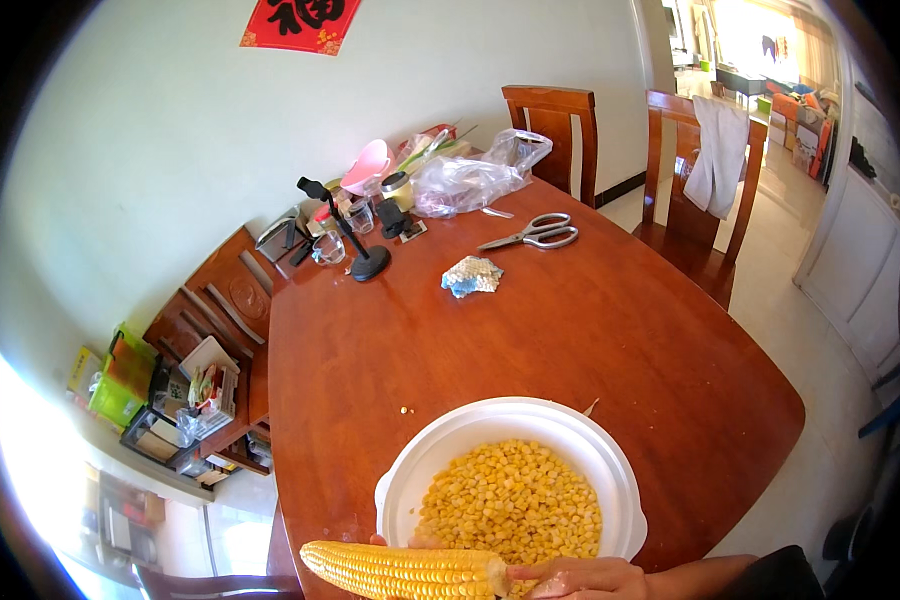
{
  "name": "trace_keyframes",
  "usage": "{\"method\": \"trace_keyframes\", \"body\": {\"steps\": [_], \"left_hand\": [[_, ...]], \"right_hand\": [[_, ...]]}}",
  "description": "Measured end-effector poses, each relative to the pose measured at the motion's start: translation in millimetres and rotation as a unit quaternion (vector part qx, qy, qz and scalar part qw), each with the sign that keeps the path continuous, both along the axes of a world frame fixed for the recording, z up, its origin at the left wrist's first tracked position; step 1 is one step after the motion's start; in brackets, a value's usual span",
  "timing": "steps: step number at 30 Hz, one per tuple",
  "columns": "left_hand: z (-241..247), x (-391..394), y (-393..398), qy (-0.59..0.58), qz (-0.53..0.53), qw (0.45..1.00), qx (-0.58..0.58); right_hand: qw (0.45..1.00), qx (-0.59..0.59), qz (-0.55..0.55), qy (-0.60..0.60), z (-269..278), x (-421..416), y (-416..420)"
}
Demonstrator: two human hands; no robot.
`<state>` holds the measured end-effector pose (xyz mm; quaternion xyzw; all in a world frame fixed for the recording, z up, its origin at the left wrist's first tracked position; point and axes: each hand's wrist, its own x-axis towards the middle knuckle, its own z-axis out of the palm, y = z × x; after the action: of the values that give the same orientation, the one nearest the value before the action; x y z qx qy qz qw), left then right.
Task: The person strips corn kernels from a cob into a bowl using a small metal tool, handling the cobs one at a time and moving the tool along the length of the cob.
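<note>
An ear of yellow corn [405, 571] lies crosswise at the bottom of the view, over the near rim of a white plastic bowl [622, 480]. Loose corn kernels [506, 499] fill the bowl's bottom. Only a few fingertips of my left hand [424, 542] show behind the ear; the ear hides the rest of that hand, which supports it. My right hand [589, 579] grips the ear's blunt, pale end at the right, its fingers against the stub. The lower edge of the picture cuts off part of this hand and the ear.
On the wooden table [360, 352] lie kitchen scissors [536, 234] and a crumpled knitted cloth [474, 276]. A black stand [370, 262], glass cups [330, 247] and a plastic bag [472, 180] crowd the far edge. Wooden chairs [701, 247] stand around.
</note>
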<state>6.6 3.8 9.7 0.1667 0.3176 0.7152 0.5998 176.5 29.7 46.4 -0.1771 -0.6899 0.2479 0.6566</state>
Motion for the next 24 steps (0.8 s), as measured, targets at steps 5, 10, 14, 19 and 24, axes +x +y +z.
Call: {"method": "trace_keyframes", "body": {"steps": [5, 10, 14, 19, 24], "left_hand": [[-4, 1, 2, -0.069, -0.013, 0.997, 0.036], [-8, 0, 1, -0.070, -0.012, 0.997, 0.039], [-8, 0, 1, -0.071, -0.001, 0.997, 0.034], [4, 2, 8, -0.090, 0.002, 0.995, 0.044], [-1, 3, 7, -0.084, 0.006, 0.995, 0.045]], "right_hand": [[0.968, -0.195, 0.154, -0.039, -18, 5, -14], [0.998, -0.055, 0.021, -0.012, -8, 2, -7], [0.935, -0.300, 0.187, -0.023, -1, 8, -10], [0.843, -0.465, 0.269, -0.039, 10, 20, -15], [0.850, -0.464, 0.247, -0.026, 4, 11, -12]]}}
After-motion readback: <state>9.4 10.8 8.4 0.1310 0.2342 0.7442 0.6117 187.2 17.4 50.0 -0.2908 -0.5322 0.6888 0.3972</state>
